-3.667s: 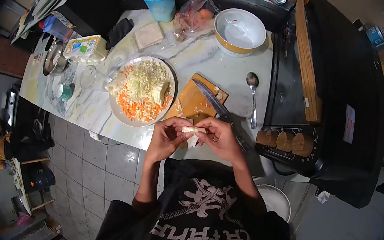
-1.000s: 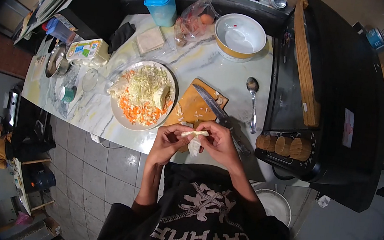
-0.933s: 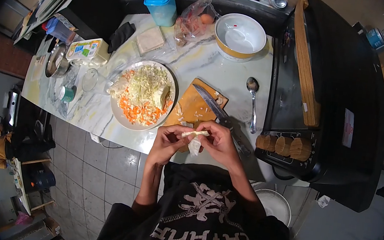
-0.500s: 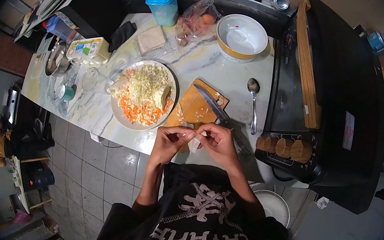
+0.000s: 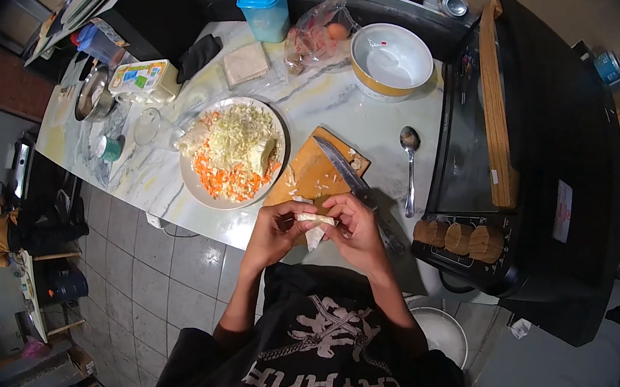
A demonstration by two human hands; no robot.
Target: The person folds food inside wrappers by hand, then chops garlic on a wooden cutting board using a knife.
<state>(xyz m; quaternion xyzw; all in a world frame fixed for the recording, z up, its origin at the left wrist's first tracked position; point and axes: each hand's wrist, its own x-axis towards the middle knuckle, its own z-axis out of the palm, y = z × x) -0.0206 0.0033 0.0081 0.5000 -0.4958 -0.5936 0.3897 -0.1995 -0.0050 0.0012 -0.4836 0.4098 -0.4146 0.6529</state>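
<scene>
Your left hand (image 5: 272,229) and right hand (image 5: 357,237) pinch the pale roll (image 5: 314,218) between them; probably light, soft, tearable; hold its ends.

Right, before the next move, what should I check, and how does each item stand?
1. Grip on the pale wrapper: ok, the left hand and right hand both pinch it.
2. Wrapper fully tucked: not ok, a pale flap hangs below it.
3. Filling inside the wrapper: cannot tell, its inside is hidden.
4. More filling available: ok, shredded vegetables are heaped on the plate.
5. Cutting board clear for setting down: not ok, the knife lies partly across it.
</scene>
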